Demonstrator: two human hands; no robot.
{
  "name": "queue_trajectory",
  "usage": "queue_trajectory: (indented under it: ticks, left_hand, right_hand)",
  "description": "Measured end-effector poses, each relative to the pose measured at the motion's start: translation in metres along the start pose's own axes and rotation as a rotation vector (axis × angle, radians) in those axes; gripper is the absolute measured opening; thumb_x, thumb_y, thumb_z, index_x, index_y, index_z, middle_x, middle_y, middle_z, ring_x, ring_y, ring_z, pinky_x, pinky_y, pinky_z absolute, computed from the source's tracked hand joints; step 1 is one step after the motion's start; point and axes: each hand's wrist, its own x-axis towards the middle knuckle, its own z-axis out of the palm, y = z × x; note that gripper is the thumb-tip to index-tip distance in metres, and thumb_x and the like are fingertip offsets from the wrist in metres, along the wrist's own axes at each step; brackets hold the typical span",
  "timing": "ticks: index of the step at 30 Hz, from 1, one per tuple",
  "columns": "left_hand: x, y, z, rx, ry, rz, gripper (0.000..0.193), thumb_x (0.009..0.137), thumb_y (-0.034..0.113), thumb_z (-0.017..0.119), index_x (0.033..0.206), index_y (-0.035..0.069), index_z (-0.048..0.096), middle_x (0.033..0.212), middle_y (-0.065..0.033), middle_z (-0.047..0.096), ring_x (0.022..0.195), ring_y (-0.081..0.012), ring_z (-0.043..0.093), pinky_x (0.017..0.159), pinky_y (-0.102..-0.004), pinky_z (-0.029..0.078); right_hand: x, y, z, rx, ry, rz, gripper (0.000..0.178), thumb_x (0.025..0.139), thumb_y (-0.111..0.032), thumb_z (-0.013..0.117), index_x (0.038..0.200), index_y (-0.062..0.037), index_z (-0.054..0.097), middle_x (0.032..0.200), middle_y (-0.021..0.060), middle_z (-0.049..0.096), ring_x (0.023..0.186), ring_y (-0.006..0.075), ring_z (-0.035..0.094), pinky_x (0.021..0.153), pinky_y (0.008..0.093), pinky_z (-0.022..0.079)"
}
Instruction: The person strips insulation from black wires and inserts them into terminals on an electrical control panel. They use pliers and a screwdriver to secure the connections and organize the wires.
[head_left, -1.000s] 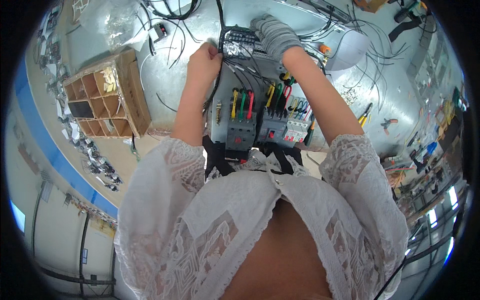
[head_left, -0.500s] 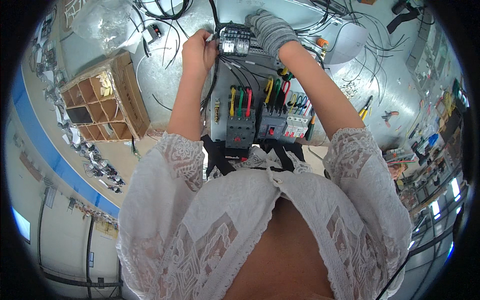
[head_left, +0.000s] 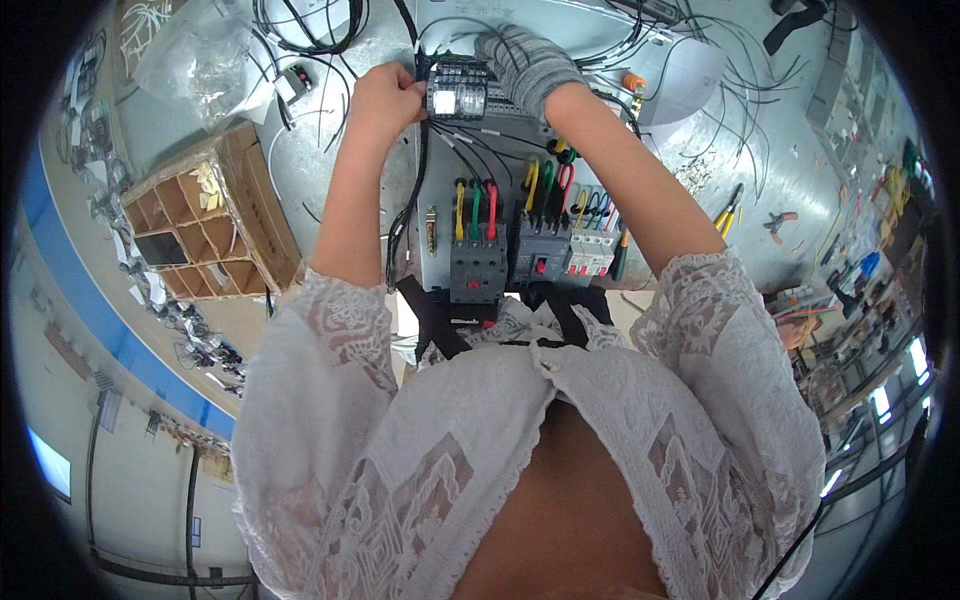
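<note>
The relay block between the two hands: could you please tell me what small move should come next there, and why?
Perhaps the left hand could press the black wire bundle against the left edge of the relay block: its fingers are at that edge, where the bundle runs past, and the gloved right hand is at the block's other side. What the fingers grip is unclear.

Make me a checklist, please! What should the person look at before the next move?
1. Left hand at the left edge of the clear relay block: ok.
2. Right hand covered by a grey glove: ok.
3. Left hand gloved too: not ok, it's bare.
4. Anything pinched in the left fingertips: cannot tell, too small and partly hidden.
5. Yellow-handled cutters away from both hands: ok, they lie off to the right.
6. Green wire tight in its dark block: cannot tell.
</note>
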Motion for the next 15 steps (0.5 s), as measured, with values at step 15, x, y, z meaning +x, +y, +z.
queue_trajectory:
  ticks: [15]
  left_hand:
    - [0.018, 0.018, -0.023, -0.01, -0.359, -0.099, 0.014, 0.081, 0.005, 0.062, 0.081, -0.008, 0.057, 0.072, -0.0152, 0.064, 0.064, -0.024, 0.068, 0.053, -0.0295, 0.055]
  right_hand:
    - [0.002, -0.002, -0.002, -0.061, -0.135, 0.028, 0.023, 0.083, -0.01, 0.053, 0.105, -0.011, 0.058, 0.099, 0.0124, 0.06, 0.092, 0.031, 0.059, 0.082, 0.0401, 0.047]
